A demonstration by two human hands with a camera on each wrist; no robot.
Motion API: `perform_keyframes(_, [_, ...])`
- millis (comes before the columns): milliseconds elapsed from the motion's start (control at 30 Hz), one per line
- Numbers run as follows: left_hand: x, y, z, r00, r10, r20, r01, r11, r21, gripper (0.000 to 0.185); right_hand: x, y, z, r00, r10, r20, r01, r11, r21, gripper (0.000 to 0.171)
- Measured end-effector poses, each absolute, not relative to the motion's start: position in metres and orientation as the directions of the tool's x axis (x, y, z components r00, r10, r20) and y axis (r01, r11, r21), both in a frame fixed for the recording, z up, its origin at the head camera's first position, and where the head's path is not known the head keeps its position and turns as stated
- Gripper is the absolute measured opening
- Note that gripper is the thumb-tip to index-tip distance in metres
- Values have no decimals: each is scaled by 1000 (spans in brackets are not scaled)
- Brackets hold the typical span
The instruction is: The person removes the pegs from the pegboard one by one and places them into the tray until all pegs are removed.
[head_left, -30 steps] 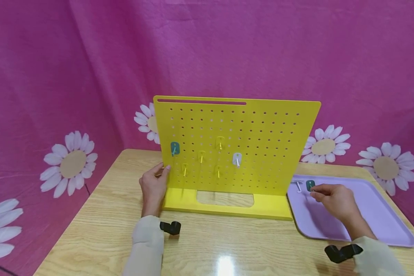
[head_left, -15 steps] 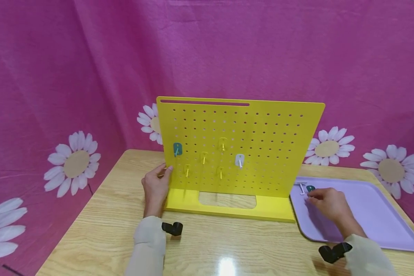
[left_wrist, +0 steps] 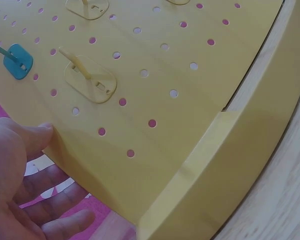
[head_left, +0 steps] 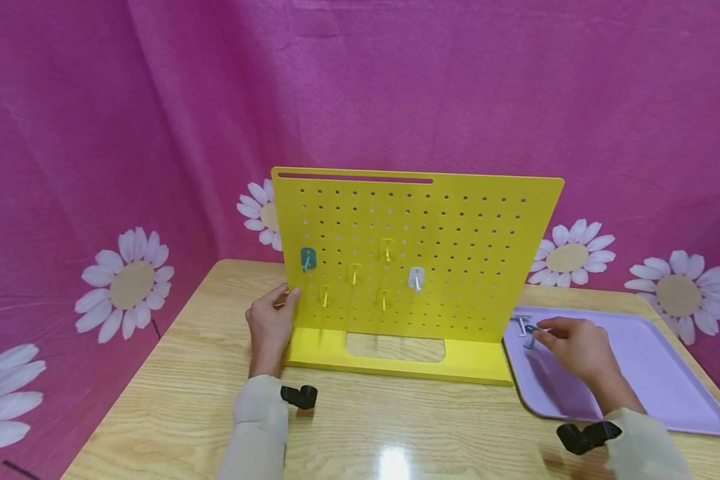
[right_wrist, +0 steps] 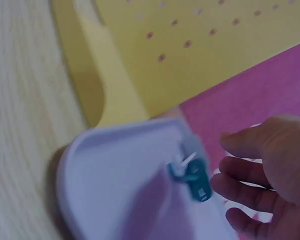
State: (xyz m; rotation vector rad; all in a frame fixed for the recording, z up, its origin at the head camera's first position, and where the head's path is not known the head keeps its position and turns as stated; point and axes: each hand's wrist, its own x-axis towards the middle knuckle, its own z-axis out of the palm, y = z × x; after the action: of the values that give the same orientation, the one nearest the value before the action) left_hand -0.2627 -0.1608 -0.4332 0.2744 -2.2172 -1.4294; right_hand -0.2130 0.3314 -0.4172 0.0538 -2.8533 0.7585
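My left hand (head_left: 270, 325) holds the lower left edge of a yellow pegboard (head_left: 456, 260), thumb on its front. On the board hang a teal peg hook (head_left: 309, 259), a white peg hook (head_left: 417, 277) and several yellow peg hooks (head_left: 387, 250). Over the lilac tray (head_left: 648, 360), my right hand (head_left: 576, 347) has its fingertips at the plate of a dark green peg hook (head_left: 531, 329), whose prong points down. In the right wrist view the green hook (right_wrist: 200, 182) sits right beside the fingers. Another pale peg hook (head_left: 521, 323) lies in the tray's far left corner.
The pegboard stands on a yellow base (head_left: 312, 353) with a cut-out, on a wooden table (head_left: 426, 427). The tray sits close against the board's right end. A pink curtain with daisies (head_left: 396, 80) hangs behind and at both sides.
The green peg hook has turned from facing the head camera to nearly edge-on, its prong downward, and shifted slightly left with my right hand. My left hand stays on the board's edge.
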Motion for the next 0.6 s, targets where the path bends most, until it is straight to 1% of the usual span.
perform_keyframes(167, [-263,-162,-433,-868,-413,276,80,432,898,35,-206,321,-401,-958,28,287,-136,834,-534,33])
perform_keyframes(333, [-262,-161,-432,-874,-413,255,64,422,904,36,-201,308,-388,-943,24,333,-180,803,-568,37])
perform_keyframes(600, [-261,-160,-432,-872,-413,263,77,414,907,35,-195,278,-368,-922,-16,387,-290,691,-662,33])
